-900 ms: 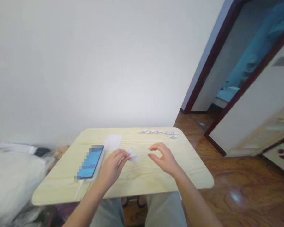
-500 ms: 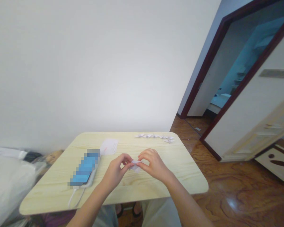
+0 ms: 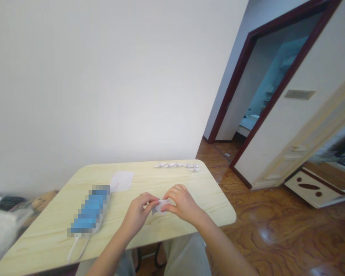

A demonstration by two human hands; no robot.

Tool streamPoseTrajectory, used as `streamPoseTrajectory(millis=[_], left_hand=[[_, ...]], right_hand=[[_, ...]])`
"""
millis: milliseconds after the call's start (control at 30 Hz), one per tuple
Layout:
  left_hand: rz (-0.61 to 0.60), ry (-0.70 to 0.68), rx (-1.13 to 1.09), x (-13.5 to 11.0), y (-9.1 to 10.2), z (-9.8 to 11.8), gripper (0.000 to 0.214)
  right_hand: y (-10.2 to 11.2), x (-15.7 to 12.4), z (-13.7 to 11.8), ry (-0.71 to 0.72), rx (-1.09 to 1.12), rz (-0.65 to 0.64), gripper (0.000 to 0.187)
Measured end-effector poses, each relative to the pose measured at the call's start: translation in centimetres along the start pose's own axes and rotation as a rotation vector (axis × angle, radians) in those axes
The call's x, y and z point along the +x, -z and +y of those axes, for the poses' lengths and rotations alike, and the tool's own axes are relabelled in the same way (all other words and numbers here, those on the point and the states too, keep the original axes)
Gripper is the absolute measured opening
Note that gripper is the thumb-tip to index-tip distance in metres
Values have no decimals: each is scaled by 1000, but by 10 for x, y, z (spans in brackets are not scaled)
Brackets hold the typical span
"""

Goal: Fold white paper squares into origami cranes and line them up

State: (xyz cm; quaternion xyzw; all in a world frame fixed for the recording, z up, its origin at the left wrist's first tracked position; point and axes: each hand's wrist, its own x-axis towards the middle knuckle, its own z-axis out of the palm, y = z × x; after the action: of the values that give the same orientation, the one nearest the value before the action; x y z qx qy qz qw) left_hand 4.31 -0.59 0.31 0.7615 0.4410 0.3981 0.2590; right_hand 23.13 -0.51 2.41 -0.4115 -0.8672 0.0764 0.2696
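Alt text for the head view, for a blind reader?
The left hand and right hand pinch a small folded paper over a pale table. A phone lies to their left, a paper slip beyond it, folded pieces along the far edge.

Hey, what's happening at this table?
A person sits at a light wooden table and pinches a small piece of white paper between both hands, the left hand on one side and the right hand on the other, just above the tabletop. A phone with a white cable lies to the left. A flat white sheet lies farther back, and a row of small folded papers sits at the far edge.
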Motion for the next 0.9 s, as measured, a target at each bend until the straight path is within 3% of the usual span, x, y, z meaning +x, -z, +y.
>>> streamPoseTrajectory(millis=[333, 600, 733, 900], left_hand=[[-2, -108, 187, 1, 4, -1, 17], [42, -281, 362, 5, 9, -5, 17], [39, -277, 439, 11, 12, -5, 20], [136, -264, 486, 12, 10, -3, 17]], right_hand=[[-4, 4, -6, -2, 41, 66, 19], [-3, 10, -12, -21, -16, 96, 7], [-1, 15, -12, -9, 17, 142, 5], [5, 20, -7, -8, 65, 234, 7]])
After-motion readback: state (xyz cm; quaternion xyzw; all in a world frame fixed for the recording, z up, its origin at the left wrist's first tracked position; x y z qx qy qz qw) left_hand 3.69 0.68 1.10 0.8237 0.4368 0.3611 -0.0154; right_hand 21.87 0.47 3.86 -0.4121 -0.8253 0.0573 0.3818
